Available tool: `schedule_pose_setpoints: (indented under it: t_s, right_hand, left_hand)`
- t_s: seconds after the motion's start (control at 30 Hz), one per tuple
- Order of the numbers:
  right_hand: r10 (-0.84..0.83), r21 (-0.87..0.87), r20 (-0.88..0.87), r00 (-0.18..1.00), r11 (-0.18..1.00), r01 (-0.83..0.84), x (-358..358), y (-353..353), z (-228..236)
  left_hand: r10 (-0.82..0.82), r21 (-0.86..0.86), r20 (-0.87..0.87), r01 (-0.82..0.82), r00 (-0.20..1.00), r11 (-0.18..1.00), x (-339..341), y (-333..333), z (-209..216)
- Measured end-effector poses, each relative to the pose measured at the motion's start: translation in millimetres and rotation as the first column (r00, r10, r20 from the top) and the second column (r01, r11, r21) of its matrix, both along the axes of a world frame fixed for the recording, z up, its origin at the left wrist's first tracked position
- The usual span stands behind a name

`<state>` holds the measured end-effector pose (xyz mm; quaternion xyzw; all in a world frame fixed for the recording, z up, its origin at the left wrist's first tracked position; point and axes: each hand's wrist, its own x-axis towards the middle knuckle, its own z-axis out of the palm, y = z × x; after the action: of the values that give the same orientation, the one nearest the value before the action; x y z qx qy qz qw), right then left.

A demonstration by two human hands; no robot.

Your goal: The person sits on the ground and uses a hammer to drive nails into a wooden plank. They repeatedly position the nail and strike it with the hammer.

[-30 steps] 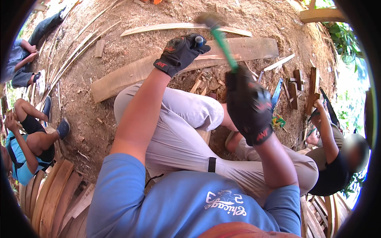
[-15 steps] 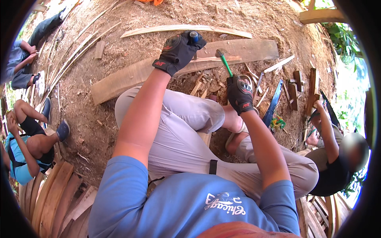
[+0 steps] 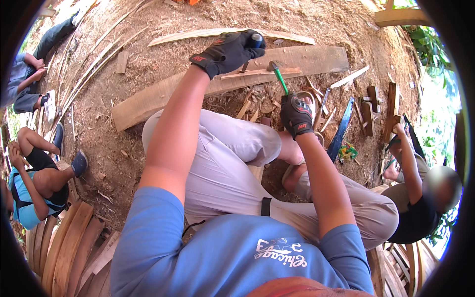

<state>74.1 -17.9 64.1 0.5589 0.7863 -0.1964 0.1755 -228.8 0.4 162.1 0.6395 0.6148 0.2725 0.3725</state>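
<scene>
My left hand [image 3: 228,49], in a black glove, is closed around the blue handle [image 3: 255,39] of a chisel. The chisel's blade [image 3: 244,67] shows below the fist, its tip at a narrow strip of wood [image 3: 257,74]. My right hand [image 3: 298,115], gloved too, grips the green shaft of a hammer [image 3: 281,80]. The hammer's head hangs over the right part of that strip, close to it; whether they touch I cannot tell. Under the strip lies a long, slightly curved wooden plank [image 3: 163,99] on the ground, beyond my knees.
A hand saw with a blue blade [image 3: 341,131] lies right of my right hand. Offcuts [image 3: 245,106] and dark wood blocks [image 3: 367,119] are scattered about. A thin board [image 3: 208,33] lies beyond the plank. People sit at left [image 3: 42,183] and right [image 3: 415,208]. Curved timbers [image 3: 71,247] are stacked lower left.
My left hand has shifted right and slightly away with the chisel, its handle leaning further right. My right hand and the hammer have barely moved.
</scene>
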Motion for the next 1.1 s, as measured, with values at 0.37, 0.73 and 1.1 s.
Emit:
schedule_pose_setpoints:
  t_s: [0.37,0.73,1.1]
  right_hand:
    - [-0.021,0.011,-0.090,0.996,1.000,0.022,1,-4,5]
    - [0.026,0.102,-0.080,0.996,0.995,-0.018,3,-7,-8]
    - [-0.052,0.010,-0.040,0.998,0.999,0.052,-1,-4,7]
  left_hand:
    - [0.250,0.102,0.102,-0.260,0.963,0.960,41,11,-28]
    - [0.164,0.231,0.686,-0.426,0.709,0.875,-13,21,-47]
    - [0.350,0.317,-0.187,-0.281,0.918,0.906,18,16,-21]
